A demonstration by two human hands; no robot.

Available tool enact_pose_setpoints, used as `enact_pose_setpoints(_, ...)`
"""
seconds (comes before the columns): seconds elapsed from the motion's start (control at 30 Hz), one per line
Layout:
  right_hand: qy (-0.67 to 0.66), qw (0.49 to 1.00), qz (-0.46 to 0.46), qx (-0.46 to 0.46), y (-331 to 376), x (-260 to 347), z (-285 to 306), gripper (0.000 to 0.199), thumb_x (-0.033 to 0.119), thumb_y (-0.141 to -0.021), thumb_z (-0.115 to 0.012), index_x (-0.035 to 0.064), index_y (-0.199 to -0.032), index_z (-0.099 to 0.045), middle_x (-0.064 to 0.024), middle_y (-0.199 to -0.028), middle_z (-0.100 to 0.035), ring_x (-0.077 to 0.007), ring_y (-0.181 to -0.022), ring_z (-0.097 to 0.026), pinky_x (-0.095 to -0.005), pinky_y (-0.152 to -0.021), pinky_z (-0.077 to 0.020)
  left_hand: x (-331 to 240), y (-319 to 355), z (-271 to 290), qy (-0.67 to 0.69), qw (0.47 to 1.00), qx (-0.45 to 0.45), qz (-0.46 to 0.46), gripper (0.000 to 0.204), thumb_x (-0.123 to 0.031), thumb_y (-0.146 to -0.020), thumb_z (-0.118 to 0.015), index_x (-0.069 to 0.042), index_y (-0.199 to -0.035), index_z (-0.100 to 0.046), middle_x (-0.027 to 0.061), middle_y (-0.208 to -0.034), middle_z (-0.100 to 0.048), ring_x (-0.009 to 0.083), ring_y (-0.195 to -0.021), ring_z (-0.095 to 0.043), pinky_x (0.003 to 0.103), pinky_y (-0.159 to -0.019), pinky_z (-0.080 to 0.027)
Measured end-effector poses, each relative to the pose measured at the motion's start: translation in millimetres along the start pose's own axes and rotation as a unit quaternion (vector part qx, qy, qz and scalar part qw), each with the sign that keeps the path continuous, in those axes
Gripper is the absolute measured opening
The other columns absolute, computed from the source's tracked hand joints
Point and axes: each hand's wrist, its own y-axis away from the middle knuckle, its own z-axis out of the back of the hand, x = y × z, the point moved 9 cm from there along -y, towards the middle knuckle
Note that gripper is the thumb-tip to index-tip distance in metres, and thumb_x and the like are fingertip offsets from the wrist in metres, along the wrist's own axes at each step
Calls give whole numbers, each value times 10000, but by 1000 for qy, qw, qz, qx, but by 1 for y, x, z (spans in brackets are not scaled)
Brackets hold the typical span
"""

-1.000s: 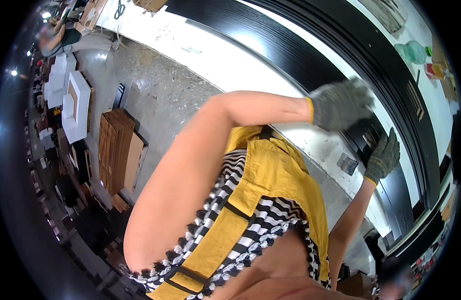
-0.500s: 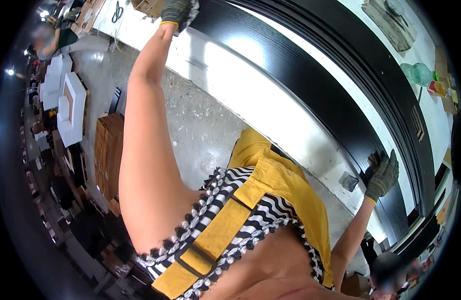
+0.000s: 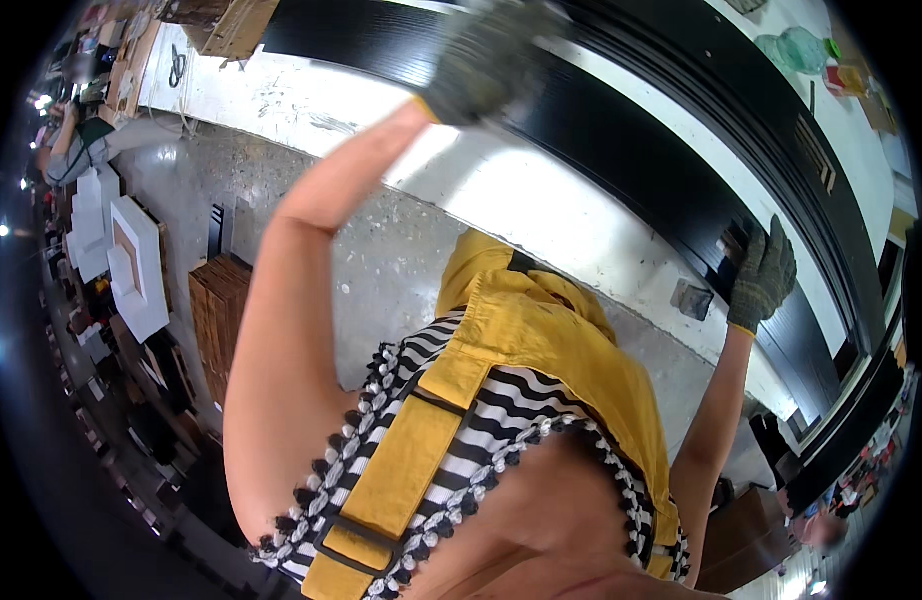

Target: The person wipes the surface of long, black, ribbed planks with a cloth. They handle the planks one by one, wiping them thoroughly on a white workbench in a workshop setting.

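Note:
A long black board (image 3: 621, 150) lies across a white worktable (image 3: 541, 215). My left hand (image 3: 486, 58), in a grey knit glove, is over the board's left part at the top of the view. It is blurred by motion, so I cannot tell whether it holds anything. My right hand (image 3: 763, 275), also gloved, rests on the near edge of the black board at the right, with its fingers stretched out and apart. My yellow apron and striped top fill the lower middle.
A small grey block (image 3: 693, 298) sits on the table's near edge. Green bottles (image 3: 796, 48) stand at the far right, and scissors (image 3: 176, 65) and a cardboard box (image 3: 231, 25) at the far left. On the floor are a wooden crate (image 3: 221, 310) and white frames (image 3: 131, 265). Another person (image 3: 76, 150) is at the left.
My left hand swung from the right part of the board far out to the left, then back toward the middle. My right hand stayed on the board's edge.

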Motion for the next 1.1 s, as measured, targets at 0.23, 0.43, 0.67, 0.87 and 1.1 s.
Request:
enact_pose_setpoints(0.23, -21, 999, 17, -42, 1, -10, -10, 472, 436, -991, -505, 228, -1413, -555, -116, -1367, -599, -305, -1301, -511, -483, -1136, -307, -249, -121, -115, 74, 989, 67, -108, 533, -382, -959, -554, -69, -1390, -522, 167, -1488, -466, 298, -1391, -437, 440, -1132, -380)
enact_pose_setpoints(0.43, -276, 956, 18, -94, 7, 35, 45, 464, 381, -980, -521, 134, -1369, -569, -154, -1351, -580, -304, -1271, -522, -439, -1068, -388, -198, -119, -130, 368, 924, -100, -37, 450, -177, -1013, -540, -131, -1455, -467, 129, -1518, -423, 247, -1385, -438, 428, -1191, -315)
enact_pose_setpoints(0.67, -128, 986, 45, -91, 4, 148, 40, 445, 489, -905, -538, 205, -1226, -656, -121, -1366, -554, -394, -1355, -412, -609, -1013, -361, -127, -134, -129, 590, 775, -170, 149, 439, -297, -1057, -426, 25, -1311, -581, 164, -1317, -630, 276, -1237, -592, 414, -1115, -423)
enact_pose_setpoints(0.87, -82, 994, 58, -48, 16, 45, 46, 403, 466, -852, -580, 179, -1127, -645, -115, -1175, -609, -271, -1145, -559, -504, -1033, -448, -180, -142, -91, 177, 977, -80, -86, 355, -176, -1038, -472, -11, -1331, -584, 170, -1314, -635, 299, -1208, -613, 402, -1088, -442)
enact_pose_setpoints(1.1, 65, 960, -214, -170, 97, -275, 27, 418, 350, -905, -606, 123, -1254, -632, -133, -1237, -657, -323, -1180, -601, -441, -1034, -455, -160, -146, -149, 327, 935, 104, 83, 279, -180, -1016, -542, -55, -1216, -691, 129, -1193, -703, 271, -1109, -663, 360, -988, -485)
